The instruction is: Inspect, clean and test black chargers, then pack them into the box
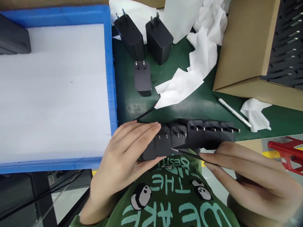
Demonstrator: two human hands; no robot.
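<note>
Black plug-in power adapters stand in a row along the table's near edge, metal prongs showing on top. My left hand point(132, 151) is wrapped around the left end of the row, with fingers over one adapter point(163, 143) and the thumb along its near side. Between the thumb and fingers of my right hand point(243, 176) is a thin dark tool that looks like tweezers point(189, 154). Its pale tip meets the near edge of the row, between two adapters. Farther right in the row, larger adapters point(203, 135) stand apart from both hands.
A blue-rimmed tray point(110, 78) with a white liner lies left. Three loose adapters point(142, 77) stand behind the row, near crumpled white wipes point(182, 85). A white pen-like stick point(234, 112) and a cardboard box point(246, 47) are right. A red stool point(286, 151) stands below.
</note>
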